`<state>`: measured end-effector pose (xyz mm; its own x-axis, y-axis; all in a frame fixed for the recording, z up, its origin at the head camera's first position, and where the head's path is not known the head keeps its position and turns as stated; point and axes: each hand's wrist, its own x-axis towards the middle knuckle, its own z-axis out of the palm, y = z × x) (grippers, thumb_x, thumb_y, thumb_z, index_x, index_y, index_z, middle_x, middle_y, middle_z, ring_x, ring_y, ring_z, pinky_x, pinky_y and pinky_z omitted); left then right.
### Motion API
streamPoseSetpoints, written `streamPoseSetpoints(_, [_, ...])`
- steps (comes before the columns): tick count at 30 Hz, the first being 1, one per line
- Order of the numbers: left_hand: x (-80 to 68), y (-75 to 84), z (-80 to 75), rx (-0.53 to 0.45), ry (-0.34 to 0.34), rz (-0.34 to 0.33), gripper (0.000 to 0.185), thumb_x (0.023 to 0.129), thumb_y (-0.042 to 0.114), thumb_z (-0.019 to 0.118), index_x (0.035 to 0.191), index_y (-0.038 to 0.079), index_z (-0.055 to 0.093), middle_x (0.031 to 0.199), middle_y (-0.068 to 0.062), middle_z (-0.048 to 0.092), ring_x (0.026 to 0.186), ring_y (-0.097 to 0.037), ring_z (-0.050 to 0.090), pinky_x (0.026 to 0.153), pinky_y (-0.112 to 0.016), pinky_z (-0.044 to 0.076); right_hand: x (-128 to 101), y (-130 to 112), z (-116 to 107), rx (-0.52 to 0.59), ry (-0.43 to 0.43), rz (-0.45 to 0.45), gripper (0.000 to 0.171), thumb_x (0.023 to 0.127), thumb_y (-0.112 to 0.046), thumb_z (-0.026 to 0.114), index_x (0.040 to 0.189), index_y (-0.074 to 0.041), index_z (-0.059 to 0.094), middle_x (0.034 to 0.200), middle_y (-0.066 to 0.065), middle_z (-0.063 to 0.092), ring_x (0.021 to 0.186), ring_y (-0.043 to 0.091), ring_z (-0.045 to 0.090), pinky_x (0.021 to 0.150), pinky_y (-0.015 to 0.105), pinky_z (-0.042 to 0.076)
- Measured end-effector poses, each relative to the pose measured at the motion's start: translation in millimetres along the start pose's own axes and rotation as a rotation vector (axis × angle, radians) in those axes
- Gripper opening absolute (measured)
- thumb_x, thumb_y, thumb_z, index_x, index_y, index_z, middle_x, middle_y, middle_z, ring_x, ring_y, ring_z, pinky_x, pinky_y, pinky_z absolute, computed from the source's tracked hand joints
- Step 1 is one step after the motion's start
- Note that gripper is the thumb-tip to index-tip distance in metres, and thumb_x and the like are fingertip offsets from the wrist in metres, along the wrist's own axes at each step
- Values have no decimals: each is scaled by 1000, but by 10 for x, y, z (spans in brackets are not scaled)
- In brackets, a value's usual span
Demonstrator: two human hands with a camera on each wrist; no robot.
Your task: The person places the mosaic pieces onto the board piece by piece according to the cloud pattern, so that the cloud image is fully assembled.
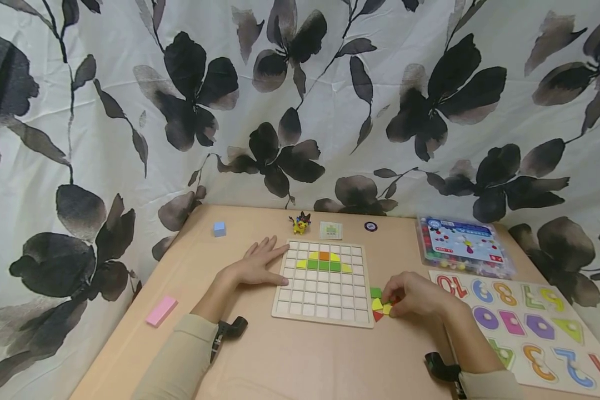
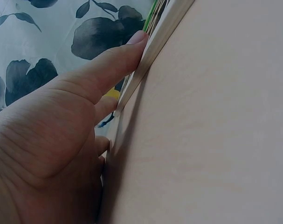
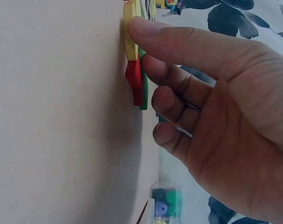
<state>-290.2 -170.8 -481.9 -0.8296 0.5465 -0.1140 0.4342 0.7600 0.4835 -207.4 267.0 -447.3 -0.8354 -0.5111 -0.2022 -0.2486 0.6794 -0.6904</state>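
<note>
A pale wooden grid board (image 1: 320, 300) lies on the table with green, yellow and orange pieces (image 1: 325, 261) set in its upper cells. My left hand (image 1: 255, 264) rests at the board's left edge, fingers spread, with the thumb (image 2: 127, 49) against its side. My right hand (image 1: 415, 294) is over a small pile of loose pieces beside the board's right edge, fingers loosely bent. In the right wrist view, the thumb tip overlaps a yellow piece (image 3: 129, 42), with a red piece (image 3: 134, 84) just below it. The hand partly hides the pile in the head view.
A number-and-shape puzzle board (image 1: 520, 339) lies at the right, below a clear box of beads (image 1: 465, 244). Along the back are a blue cube (image 1: 219, 229), a small yellow figure (image 1: 300, 223), a pattern card (image 1: 331, 230) and a dark disc (image 1: 370, 226). A pink block (image 1: 161, 311) lies at left.
</note>
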Motion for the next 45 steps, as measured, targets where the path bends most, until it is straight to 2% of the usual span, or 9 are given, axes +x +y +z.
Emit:
streamPoseSetpoints(12, [-7, 6, -4, 4, 3, -8, 105, 84, 72, 71, 167, 28, 25, 175, -18, -1, 163, -37, -6, 131, -57, -7, 3, -16, 15, 25, -65, -1, 22, 78, -2, 88, 89, -12, 72, 82, 4, 61, 81, 19, 56, 63, 23, 46])
streamPoseSetpoints(19, [-9, 13, -2, -3, 5, -5, 105, 84, 71, 71, 167, 28, 25, 175, -18, -1, 163, -38, -6, 131, -58, -7, 2, -35, 24, 9, -71, -26, 24, 77, -1, 89, 85, -11, 69, 80, 4, 61, 80, 19, 57, 63, 24, 45])
streamPoseSetpoints(36, [-9, -9, 13, -11, 1, -3, 105, 83, 71, 72, 167, 28, 26, 175, -18, -1, 163, -37, -7, 131, -57, -7, -18, -56, -9, 7, -120, -80, 13, 85, -5, 83, 85, -13, 72, 81, -4, 64, 76, 12, 58, 64, 21, 47])
streamPoseSetpoints(40, [-16, -13, 14, -8, 1, -2, 105, 83, 71, 72, 167, 28, 26, 175, -19, -1, 163, -38, -6, 130, -58, -6, 9, -178, -2, 6, -94, -81, 12, 88, -11, 82, 87, -14, 70, 79, -4, 63, 74, 14, 59, 61, 22, 48])
streamPoseSetpoints(43, [-23, -1, 5, -11, 3, -3, 104, 84, 70, 72, 167, 27, 26, 175, -19, -1, 163, -38, -6, 130, -59, -6, 78, -307, 26, 12, -24, -85, 11, 92, -17, 80, 90, -18, 69, 80, -3, 63, 74, 16, 60, 60, 23, 49])
streamPoseSetpoints(45, [-25, 9, -2, -12, 3, -5, 104, 84, 69, 73, 167, 27, 26, 175, -19, -1, 163, -38, -6, 130, -58, -6, 144, -387, 53, 18, 36, -109, 10, 94, -19, 78, 94, -19, 68, 84, -3, 64, 77, 18, 61, 63, 23, 52])
